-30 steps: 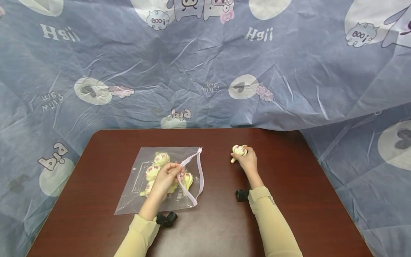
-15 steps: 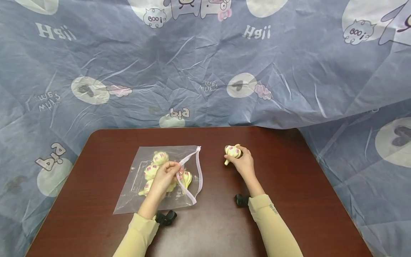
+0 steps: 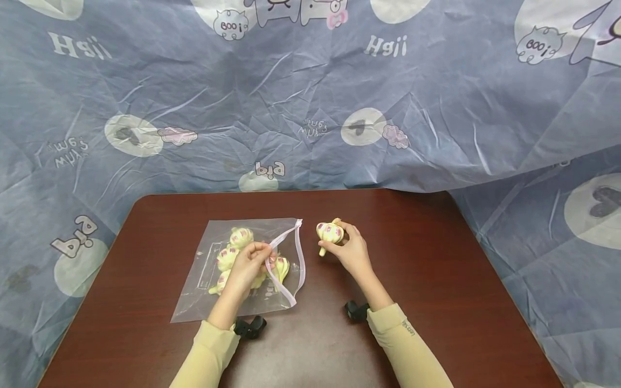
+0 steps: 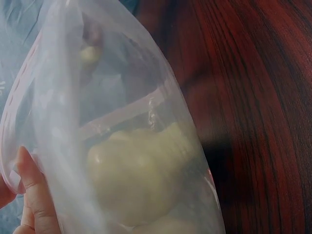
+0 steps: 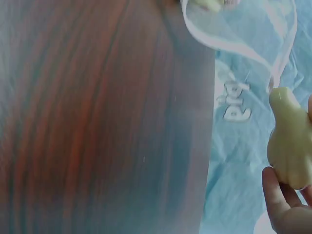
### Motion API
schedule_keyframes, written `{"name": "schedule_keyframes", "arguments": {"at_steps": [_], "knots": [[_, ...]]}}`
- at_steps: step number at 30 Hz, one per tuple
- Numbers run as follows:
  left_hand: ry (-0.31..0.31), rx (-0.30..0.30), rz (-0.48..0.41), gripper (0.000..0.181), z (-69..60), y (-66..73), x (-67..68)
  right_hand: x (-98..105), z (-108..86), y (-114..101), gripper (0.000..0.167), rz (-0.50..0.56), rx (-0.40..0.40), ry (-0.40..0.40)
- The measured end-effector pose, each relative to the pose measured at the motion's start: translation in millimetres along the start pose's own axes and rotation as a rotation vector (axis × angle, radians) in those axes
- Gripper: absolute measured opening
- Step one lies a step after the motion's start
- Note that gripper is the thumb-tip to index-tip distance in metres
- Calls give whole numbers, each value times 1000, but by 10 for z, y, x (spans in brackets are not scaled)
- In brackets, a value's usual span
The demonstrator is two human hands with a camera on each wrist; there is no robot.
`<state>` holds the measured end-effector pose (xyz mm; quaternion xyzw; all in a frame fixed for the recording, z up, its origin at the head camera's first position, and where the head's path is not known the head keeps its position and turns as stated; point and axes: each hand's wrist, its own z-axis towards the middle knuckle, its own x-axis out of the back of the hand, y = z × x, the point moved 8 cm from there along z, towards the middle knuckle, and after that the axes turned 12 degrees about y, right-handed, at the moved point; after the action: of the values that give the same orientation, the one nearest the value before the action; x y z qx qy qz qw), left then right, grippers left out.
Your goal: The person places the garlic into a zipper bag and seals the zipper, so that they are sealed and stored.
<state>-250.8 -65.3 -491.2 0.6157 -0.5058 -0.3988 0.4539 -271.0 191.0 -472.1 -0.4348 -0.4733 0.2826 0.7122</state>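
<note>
A clear zip bag lies on the left half of the table, its mouth spread apart toward the right. Several pale yellow garlic bulbs with purple marks are inside it. My left hand pinches the upper edge of the bag's mouth. In the left wrist view the thumb shows at the zip strip, and one garlic bulb shows blurred through the plastic. My right hand holds another garlic bulb between thumb and fingers, a short way right of the mouth. Its neck points up in the right wrist view.
Dark red-brown table under both hands. A blue patterned cloth hangs behind and to the sides of it. Black wrist cameras sit at both cuffs.
My right hand has carried its garlic bulb leftward toward the bag's mouth. The left hand keeps its pinch on the bag's edge in nearly the same place.
</note>
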Motion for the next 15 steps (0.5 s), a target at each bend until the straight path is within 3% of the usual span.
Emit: {"name": "schedule_keyframes", "arguments": {"at_steps": [15], "knots": [[6, 3, -2, 17, 15, -25, 1, -335, -496, -172, 68, 58, 116, -127]]}}
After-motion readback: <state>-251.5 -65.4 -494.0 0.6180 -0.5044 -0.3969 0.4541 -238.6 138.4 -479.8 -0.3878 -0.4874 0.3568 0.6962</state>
